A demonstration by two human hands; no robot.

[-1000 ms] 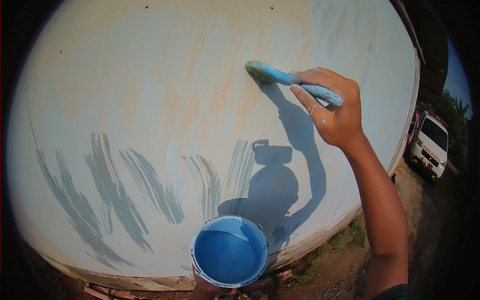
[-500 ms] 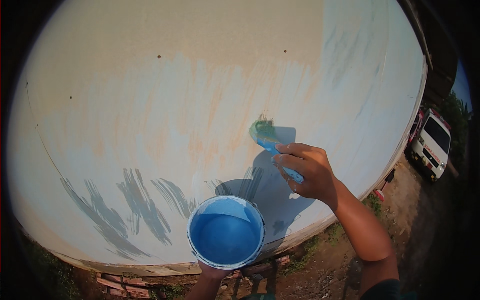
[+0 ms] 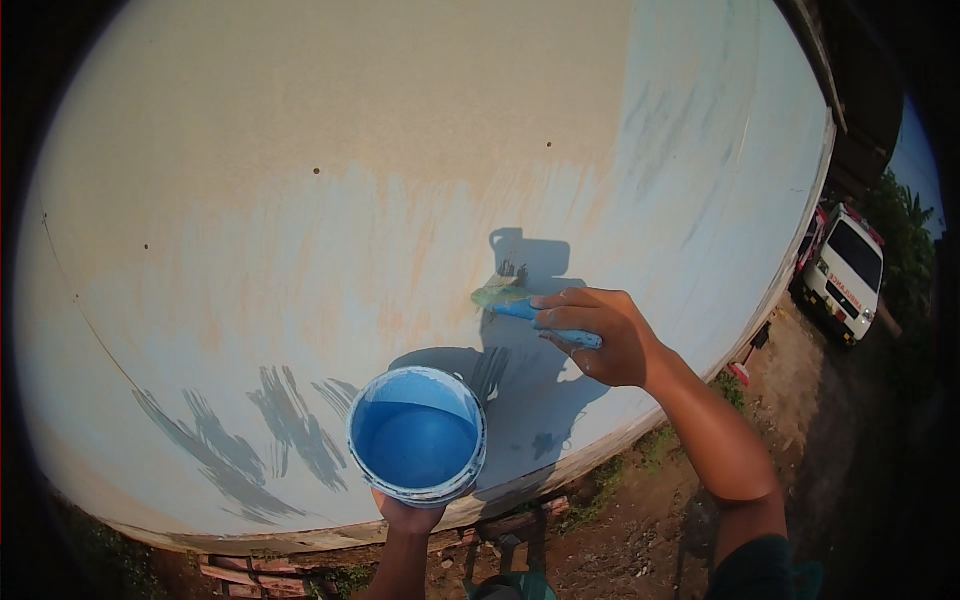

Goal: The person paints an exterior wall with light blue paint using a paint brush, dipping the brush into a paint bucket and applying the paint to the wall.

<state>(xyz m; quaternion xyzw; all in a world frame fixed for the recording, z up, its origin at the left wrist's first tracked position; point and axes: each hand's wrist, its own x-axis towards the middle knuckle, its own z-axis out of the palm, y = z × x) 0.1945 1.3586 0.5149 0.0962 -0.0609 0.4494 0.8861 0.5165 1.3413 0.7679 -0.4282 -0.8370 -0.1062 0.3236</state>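
Above the bucket [image 3: 417, 436], our right hand [image 3: 605, 335] grips the brush [image 3: 505, 297]; we stroke evenly, left hand [image 3: 408, 515] seemingly clasping underneath.

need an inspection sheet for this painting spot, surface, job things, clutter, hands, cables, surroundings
surface: large pale wall, light blue coat in a middle band, upper part bare, grey brush streaks lower left.
job's things: paintbrush bristles on the wall; bucket of blue paint.
clutter: stacked wood at the wall base.
hands: right hand grips the brush handle; left hand holds the bucket from below.
cables: nothing seen.
surroundings: dirt ground, white vehicle, trees.
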